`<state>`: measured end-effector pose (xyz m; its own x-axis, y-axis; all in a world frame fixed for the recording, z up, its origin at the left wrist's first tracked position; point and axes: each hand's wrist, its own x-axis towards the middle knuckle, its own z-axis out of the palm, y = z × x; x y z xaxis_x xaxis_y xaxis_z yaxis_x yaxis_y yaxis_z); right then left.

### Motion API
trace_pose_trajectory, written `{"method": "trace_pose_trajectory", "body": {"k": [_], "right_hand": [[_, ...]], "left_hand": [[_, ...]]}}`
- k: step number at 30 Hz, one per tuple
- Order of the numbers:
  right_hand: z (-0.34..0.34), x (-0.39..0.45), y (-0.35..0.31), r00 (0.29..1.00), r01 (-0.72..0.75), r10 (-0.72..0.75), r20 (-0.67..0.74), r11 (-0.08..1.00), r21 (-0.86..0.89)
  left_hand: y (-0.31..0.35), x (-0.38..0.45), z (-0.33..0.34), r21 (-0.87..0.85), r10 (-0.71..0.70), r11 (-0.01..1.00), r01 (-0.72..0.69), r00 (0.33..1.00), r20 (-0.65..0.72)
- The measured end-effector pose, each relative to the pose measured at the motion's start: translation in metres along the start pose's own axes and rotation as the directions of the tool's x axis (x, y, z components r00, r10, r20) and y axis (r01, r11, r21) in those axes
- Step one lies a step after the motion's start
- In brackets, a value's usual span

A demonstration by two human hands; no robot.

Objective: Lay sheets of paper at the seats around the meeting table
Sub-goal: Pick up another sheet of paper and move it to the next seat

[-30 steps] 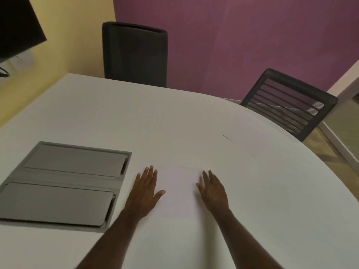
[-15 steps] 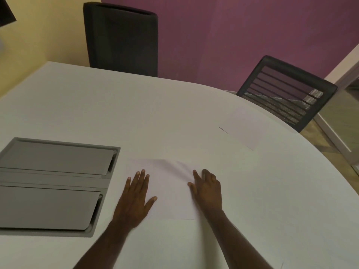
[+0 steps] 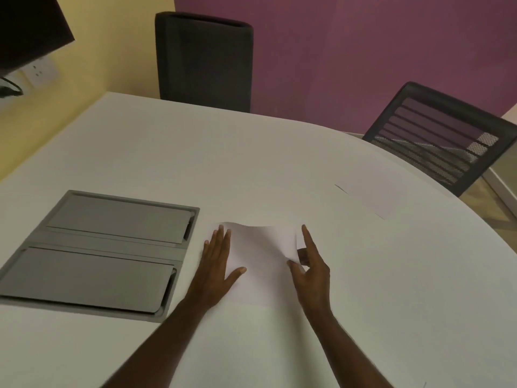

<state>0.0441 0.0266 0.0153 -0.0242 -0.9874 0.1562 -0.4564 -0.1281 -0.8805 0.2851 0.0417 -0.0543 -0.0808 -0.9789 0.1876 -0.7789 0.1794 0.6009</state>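
From the head camera, one sheet (image 3: 369, 198) already lies flat near the right edge of the tabletop (image 3: 251, 163), squarely in front of the mesh-backed chair (image 3: 439, 141), so that seat looks served. The solid dark chair (image 3: 204, 60) at the far edge has nothing in front of it, and that place is still to do, by my reading. What lies round the rest of the table is out of shot, so the full count cannot be told.

Now the action: a second sheet (image 3: 260, 256) sits in the middle of the tabletop, just right of the grey hatch panel (image 3: 98, 247) set into the surface, and both hands are on it. Its far edge is buckled up off the surface in a soft wave, while the near part lies flat.

The left hand (image 3: 216, 264) is pressed palm down, fingers straight and together over the sheet's left edge, thumb splayed out onto the paper, pinning rather than gripping. The right hand (image 3: 310, 267) is the busy one: index finger stretched forward along the right edge, the other fingers curled under, the thumb meeting them with the sheet's right edge pinched between. That looks like a lift beginning from the right side, with the left hand steadying. Both forearms reach in from the near edge, angled inward toward the paper.
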Motion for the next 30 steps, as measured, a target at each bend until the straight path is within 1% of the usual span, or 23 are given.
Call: {"method": "trace_pose_trajectory", "body": {"k": [2, 4, 5, 6, 7, 8, 10, 11, 14, 16, 17, 19, 21, 22, 24, 25, 26, 28, 30], "right_hand": [[-0.005, -0.003, -0.025, 0.999, 0.043, -0.044, 0.007, 0.998, 0.055], [-0.013, -0.008, -0.055, 0.992, 0.120, -0.124, 0.034, 0.987, 0.105], [-0.018, -0.009, -0.072, 0.985, 0.157, -0.164, 0.053, 0.980, 0.121], [-0.023, -0.010, -0.088, 0.977, 0.189, -0.200, 0.072, 0.973, 0.129], [-0.030, -0.011, -0.105, 0.968, 0.221, -0.234, 0.090, 0.966, 0.132], [-0.037, -0.011, -0.120, 0.957, 0.256, -0.271, 0.107, 0.957, 0.135], [-0.053, -0.008, -0.145, 0.939, 0.294, -0.314, 0.139, 0.944, 0.151], [-0.060, -0.007, -0.155, 0.942, 0.272, -0.298, 0.151, 0.947, 0.173], [-0.070, -0.007, -0.177, 0.970, 0.086, -0.146, 0.193, 0.954, 0.286], [-0.057, -0.016, -0.189, 0.960, -0.003, -0.084, 0.268, 0.951, 0.309], [-0.044, -0.025, -0.196, 0.948, -0.036, -0.064, 0.313, 0.953, 0.301], [-0.017, -0.039, -0.205, 0.935, -0.081, -0.026, 0.352, 0.955, 0.285], [0.022, -0.063, -0.216, 0.908, -0.139, 0.018, 0.419, 0.955, 0.261], [0.041, -0.075, -0.220, 0.890, -0.171, 0.041, 0.454, 0.954, 0.248], [0.079, -0.100, -0.223, 0.856, -0.222, 0.090, 0.509, 0.953, 0.206], [0.098, -0.114, -0.222, 0.841, -0.239, 0.114, 0.529, 0.955, 0.174], [0.116, -0.127, -0.219, 0.825, -0.253, 0.137, 0.548, 0.957, 0.140], [0.150, -0.154, -0.211, 0.790, -0.279, 0.185, 0.584, 0.958, 0.073], [0.177, -0.179, -0.198, 0.760, -0.293, 0.229, 0.608, 0.956, 0.007]], "left_hand": [[0.015, 0.017, -0.025, -0.007, 0.075, 0.997, -0.075, 0.994, -0.081], [0.035, 0.034, -0.059, 0.007, 0.167, 0.986, -0.168, 0.973, -0.162], [0.045, 0.040, -0.079, -0.036, 0.180, 0.981, -0.191, 0.962, -0.204], [0.055, 0.043, -0.100, -0.129, 0.153, 0.974, -0.186, 0.961, -0.232], [0.064, 0.043, -0.122, -0.248, 0.094, 0.957, -0.151, 0.969, -0.228], [0.071, 0.041, -0.144, -0.348, 0.038, 0.932, -0.100, 0.983, -0.181], [0.082, 0.032, -0.183, -0.453, -0.037, 0.891, -0.006, 0.996, -0.086], [0.085, 0.025, -0.200, -0.497, -0.071, 0.868, 0.026, 0.995, -0.071], [0.086, -0.005, -0.250, -0.603, -0.171, 0.794, 0.080, 0.981, -0.096], [0.081, -0.030, -0.276, -0.626, -0.224, 0.772, 0.112, 0.969, -0.103], [0.075, -0.048, -0.288, -0.624, -0.257, 0.768, 0.143, 0.962, -0.095], [0.060, -0.073, -0.303, -0.605, -0.314, 0.764, 0.223, 0.948, -0.047], [0.039, -0.115, -0.318, -0.543, -0.413, 0.773, 0.329, 0.910, -0.035], [0.028, -0.138, -0.323, -0.491, -0.474, 0.780, 0.389, 0.879, -0.056], [0.004, -0.188, -0.326, -0.333, -0.581, 0.792, 0.511, 0.798, -0.159], [-0.006, -0.214, -0.323, -0.281, -0.619, 0.780, 0.560, 0.758, -0.205], [-0.013, -0.241, -0.318, -0.266, -0.652, 0.756, 0.598, 0.721, -0.234], [-0.022, -0.293, -0.303, -0.262, -0.704, 0.710, 0.654, 0.655, -0.275], [-0.029, -0.340, -0.277, -0.151, -0.708, 0.688, 0.709, 0.613, -0.349]]}}
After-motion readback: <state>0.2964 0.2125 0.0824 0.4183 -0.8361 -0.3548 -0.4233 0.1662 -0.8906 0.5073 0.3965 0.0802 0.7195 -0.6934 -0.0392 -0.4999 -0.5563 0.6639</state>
